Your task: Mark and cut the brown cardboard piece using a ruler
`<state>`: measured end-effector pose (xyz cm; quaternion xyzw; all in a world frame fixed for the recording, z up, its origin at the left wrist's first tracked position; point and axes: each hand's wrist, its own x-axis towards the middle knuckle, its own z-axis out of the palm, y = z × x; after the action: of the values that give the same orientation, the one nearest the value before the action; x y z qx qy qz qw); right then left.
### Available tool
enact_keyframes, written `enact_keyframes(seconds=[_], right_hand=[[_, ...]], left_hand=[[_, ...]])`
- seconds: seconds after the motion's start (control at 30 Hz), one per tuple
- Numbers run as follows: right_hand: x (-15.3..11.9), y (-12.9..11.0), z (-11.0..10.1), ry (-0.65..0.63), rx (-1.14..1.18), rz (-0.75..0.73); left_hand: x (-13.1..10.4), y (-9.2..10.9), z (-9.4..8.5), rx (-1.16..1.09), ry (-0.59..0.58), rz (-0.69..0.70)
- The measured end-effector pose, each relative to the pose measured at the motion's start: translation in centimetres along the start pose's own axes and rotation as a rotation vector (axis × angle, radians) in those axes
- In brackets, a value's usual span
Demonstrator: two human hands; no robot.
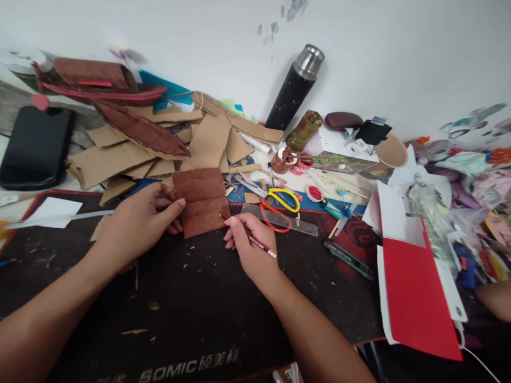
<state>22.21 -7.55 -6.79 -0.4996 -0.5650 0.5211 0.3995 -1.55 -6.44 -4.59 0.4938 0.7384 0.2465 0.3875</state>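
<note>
A brown painted, creased rectangular piece is held at its left edge by my left hand, thumb on top and fingers partly hidden behind it. My right hand is closed around a dark red pencil, whose tip touches or nearly touches the piece's lower right part. Just beyond my right hand lie scissors with yellow and orange handles and a clear ruler.
Behind are cardboard scraps, a brown boat model, a black flask and an open paint jar. A green cutter and red folder lie right, a black phone left.
</note>
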Motion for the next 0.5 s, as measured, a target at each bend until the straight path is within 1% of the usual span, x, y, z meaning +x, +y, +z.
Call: enact_keyframes(seconds=[0.17, 0.37, 0.5], right_hand=[[-0.02, 0.01, -0.03, 0.003, 0.000, 0.036], [-0.09, 0.27, -0.12, -0.018, -0.020, 0.004], [-0.01, 0.09, -0.14, -0.017, -0.026, 0.019]], left_hand=[[-0.02, 0.04, 0.01, 0.017, 0.011, 0.014], [-0.16, 0.57, -0.06, 0.024, 0.012, 0.009], [-0.22, 0.80, -0.07, 0.026, 0.014, 0.009]])
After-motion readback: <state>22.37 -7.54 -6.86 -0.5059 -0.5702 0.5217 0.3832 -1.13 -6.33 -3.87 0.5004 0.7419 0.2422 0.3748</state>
